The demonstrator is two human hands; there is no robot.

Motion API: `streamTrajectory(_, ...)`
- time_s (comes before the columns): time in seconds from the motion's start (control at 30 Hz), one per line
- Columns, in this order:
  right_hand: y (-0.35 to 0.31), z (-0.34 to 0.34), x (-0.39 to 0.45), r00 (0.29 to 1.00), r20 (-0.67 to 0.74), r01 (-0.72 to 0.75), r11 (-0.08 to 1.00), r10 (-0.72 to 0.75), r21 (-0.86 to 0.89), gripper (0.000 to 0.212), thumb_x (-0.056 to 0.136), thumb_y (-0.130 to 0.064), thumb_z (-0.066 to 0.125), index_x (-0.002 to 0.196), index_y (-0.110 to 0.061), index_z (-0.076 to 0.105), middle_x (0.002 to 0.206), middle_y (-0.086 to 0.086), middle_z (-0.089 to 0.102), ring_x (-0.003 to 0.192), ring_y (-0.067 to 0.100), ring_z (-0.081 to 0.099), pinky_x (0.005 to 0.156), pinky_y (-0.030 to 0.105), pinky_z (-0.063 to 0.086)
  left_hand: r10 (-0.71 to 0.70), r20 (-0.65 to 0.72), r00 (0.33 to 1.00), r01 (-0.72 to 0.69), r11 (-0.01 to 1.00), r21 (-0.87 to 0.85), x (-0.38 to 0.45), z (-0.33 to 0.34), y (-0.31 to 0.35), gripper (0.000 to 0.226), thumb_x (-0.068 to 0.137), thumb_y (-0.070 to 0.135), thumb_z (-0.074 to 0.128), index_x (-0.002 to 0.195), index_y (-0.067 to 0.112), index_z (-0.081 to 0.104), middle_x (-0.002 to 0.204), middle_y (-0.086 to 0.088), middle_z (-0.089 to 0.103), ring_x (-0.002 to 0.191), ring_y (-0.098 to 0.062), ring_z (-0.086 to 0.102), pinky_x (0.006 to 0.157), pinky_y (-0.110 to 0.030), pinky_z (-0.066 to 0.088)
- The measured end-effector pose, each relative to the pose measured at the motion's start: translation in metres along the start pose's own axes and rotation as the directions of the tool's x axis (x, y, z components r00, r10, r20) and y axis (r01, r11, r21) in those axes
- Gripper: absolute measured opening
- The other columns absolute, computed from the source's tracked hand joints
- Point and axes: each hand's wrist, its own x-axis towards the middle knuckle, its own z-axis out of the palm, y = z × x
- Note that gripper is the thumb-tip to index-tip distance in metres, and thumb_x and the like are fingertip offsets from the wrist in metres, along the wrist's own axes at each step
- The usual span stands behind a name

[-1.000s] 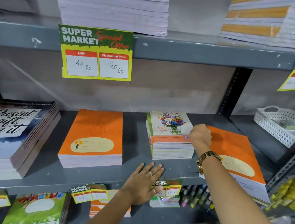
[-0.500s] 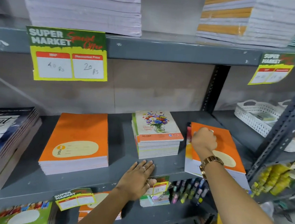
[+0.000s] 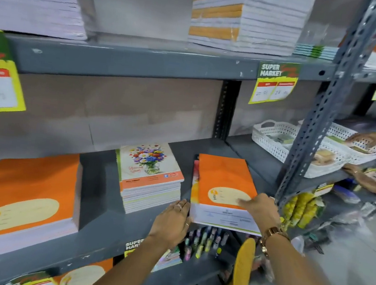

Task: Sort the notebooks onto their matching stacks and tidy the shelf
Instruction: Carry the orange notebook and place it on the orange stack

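On the grey middle shelf [image 3: 102, 214] lie three piles: a thick orange notebook stack [image 3: 21, 197] at left, a flower-cover stack [image 3: 149, 175] in the middle, and an orange notebook [image 3: 222, 179] on top of a mixed pile at right. A white-edged book [image 3: 222, 219] sticks out beneath it. My right hand [image 3: 260, 209] rests fingers-down on the orange notebook's front right corner. My left hand [image 3: 172, 221] lies flat on the shelf, fingers touching the pile's left front edge.
White perforated baskets [image 3: 274, 141] sit on the shelf to the right, behind a slotted upright post [image 3: 328, 107]. Another person's hands [image 3: 369, 138] work there. Paper stacks [image 3: 247, 19] fill the top shelf. Pens [image 3: 203, 241] and a yellow stool [image 3: 243, 274] are below.
The view swung right. My right hand slid from the orange notebook's far left corner to its near right corner. My left hand moved right to the pile's edge.
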Motion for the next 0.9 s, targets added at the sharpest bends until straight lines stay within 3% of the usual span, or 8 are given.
streamTrajectory(0.13, 0.011, 0.001, 0.011, 0.998, 0.039, 0.043, 0.996, -0.047, 0.079, 0.052, 0.078, -0.043, 0.072, 0.059, -0.005, 0.041, 0.062, 0.01, 0.046, 0.058, 0.022, 0.045, 0.055, 0.029, 0.033, -0.027, -0.017, 0.999, 0.025, 0.996, -0.09, 0.021, 0.006, 0.02, 0.048, 0.1, 0.028, 0.027, 0.145, 0.01, 0.023, 0.154, -0.008, 0.028, 0.139, -0.025, 0.032, 0.108, -0.038, 0.036)
streamTrajectory(0.23, 0.012, 0.001, 0.018, 0.997, 0.055, 0.054, 0.993, -0.06, 0.106, 0.046, 0.077, -0.038, 0.074, 0.062, -0.004, 0.048, 0.063, 0.009, 0.05, 0.059, 0.023, 0.047, 0.055, 0.028, 0.035, -0.09, -0.053, 0.995, 0.082, 0.986, -0.143, 0.036, 0.011, 0.031, 0.051, 0.099, 0.031, 0.03, 0.144, 0.007, 0.023, 0.152, -0.011, 0.03, 0.139, -0.027, 0.031, 0.11, -0.037, 0.035)
streamTrajectory(0.37, 0.014, 0.0, 0.03, 0.999, 0.028, 0.019, 0.992, -0.022, 0.127, 0.054, 0.079, -0.03, 0.074, 0.05, -0.011, 0.032, 0.051, 0.005, 0.036, 0.049, 0.019, 0.038, 0.05, 0.028, 0.029, -0.185, -0.08, 0.979, 0.166, 0.965, -0.204, 0.048, 0.02, 0.045, 0.058, 0.099, 0.035, 0.031, 0.146, 0.003, 0.018, 0.156, -0.014, 0.02, 0.144, -0.029, 0.017, 0.119, -0.038, 0.022)
streamTrajectory(0.47, 0.012, -0.001, 0.031, 1.0, 0.003, -0.001, 0.995, 0.0, 0.101, 0.054, 0.08, -0.027, 0.074, 0.051, -0.012, 0.031, 0.054, 0.006, 0.039, 0.059, 0.021, 0.045, 0.056, 0.026, 0.035, -0.218, -0.081, 0.973, 0.201, 0.964, -0.173, 0.051, 0.027, 0.05, 0.06, 0.099, 0.038, 0.027, 0.147, 0.004, 0.013, 0.159, -0.013, 0.009, 0.147, -0.029, 0.005, 0.122, -0.037, 0.012)
streamTrajectory(0.57, -0.001, 0.003, 0.021, 0.99, -0.141, 0.016, 0.998, -0.007, 0.065, 0.02, 0.084, -0.016, 0.067, 0.092, -0.003, 0.053, 0.101, 0.021, 0.059, 0.099, 0.032, 0.058, 0.079, 0.036, 0.048, -0.239, -0.081, 0.968, 0.217, 0.951, -0.219, 0.052, 0.03, 0.051, 0.058, 0.099, 0.038, 0.029, 0.147, 0.006, 0.019, 0.159, -0.012, 0.008, 0.147, -0.029, 0.003, 0.121, -0.037, 0.012)
streamTrajectory(0.63, -0.008, 0.009, 0.017, 0.973, -0.23, 0.051, 0.993, -0.026, 0.104, 0.034, 0.089, -0.004, 0.054, 0.12, 0.002, 0.042, 0.119, 0.025, 0.056, 0.112, 0.039, 0.054, 0.085, 0.042, 0.048, -0.247, -0.082, 0.965, 0.216, 0.935, -0.281, 0.051, 0.027, 0.052, 0.056, 0.099, 0.035, 0.034, 0.145, 0.006, 0.024, 0.159, -0.011, 0.011, 0.147, -0.029, 0.004, 0.12, -0.039, 0.014)
streamTrajectory(0.77, -0.009, 0.005, 0.014, 0.964, -0.265, 0.083, 0.908, 0.032, 0.411, 0.018, 0.092, -0.002, 0.046, 0.109, 0.002, 0.049, 0.097, 0.022, 0.063, 0.094, 0.039, 0.059, 0.067, 0.038, 0.043, -0.264, -0.052, 0.963, 0.218, 0.879, -0.425, 0.049, 0.015, 0.052, 0.047, 0.098, 0.025, 0.039, 0.139, 0.003, 0.032, 0.151, -0.016, 0.03, 0.14, -0.031, 0.026, 0.115, -0.04, 0.026)
streamTrajectory(0.9, -0.006, -0.008, 0.005, 0.947, -0.321, 0.165, 0.851, 0.004, 0.499, 0.005, 0.092, -0.003, 0.05, 0.09, -0.007, 0.047, 0.062, 0.005, 0.049, 0.062, 0.027, 0.051, 0.059, 0.031, 0.039, -0.232, -0.069, 0.97, 0.172, 0.861, -0.479, 0.041, -0.005, 0.054, 0.035, 0.098, 0.023, 0.037, 0.13, 0.011, 0.043, 0.126, -0.015, 0.055, 0.114, -0.03, 0.053, 0.097, -0.039, 0.045)
